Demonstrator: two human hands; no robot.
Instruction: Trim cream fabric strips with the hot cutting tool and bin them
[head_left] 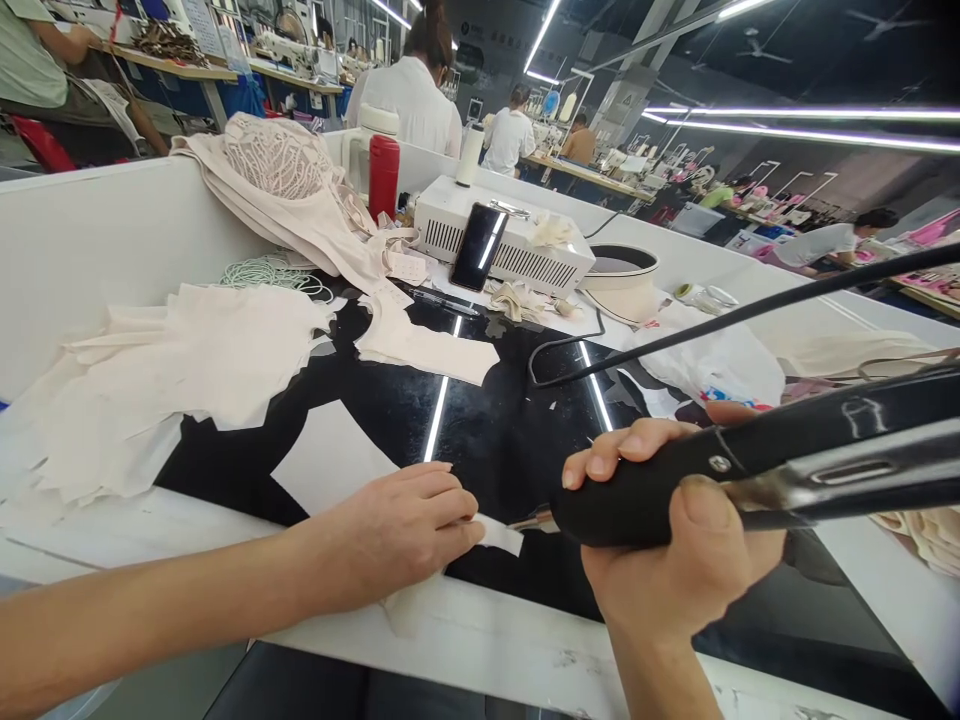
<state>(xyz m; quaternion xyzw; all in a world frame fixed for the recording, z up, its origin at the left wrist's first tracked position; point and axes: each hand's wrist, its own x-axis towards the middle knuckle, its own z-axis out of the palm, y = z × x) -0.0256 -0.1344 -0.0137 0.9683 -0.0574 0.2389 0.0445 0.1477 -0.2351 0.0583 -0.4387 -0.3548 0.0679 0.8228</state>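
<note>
My left hand point(405, 525) is closed at the front edge of the glossy black work surface point(517, 440), its fingers pinching a cream fabric piece point(502, 537). One end of the fabric sticks out past my fingertips, and part hangs over the edge below. My right hand point(694, 570) grips a black handheld tool point(637, 495) with a metal lever along its side. The tool's thin copper-coloured tip points left and reaches the fabric end; contact cannot be made out. Behind my left hand lies a flat white cut panel point(334, 460).
A pile of cream cut pieces point(195, 350) lies left, below stacked lace garments point(292, 200). Behind stand a phone point(478, 246), a white vented box point(435, 222) and a red bottle point(383, 175). A black bent rod point(720, 322) crosses the right. People work at machines beyond.
</note>
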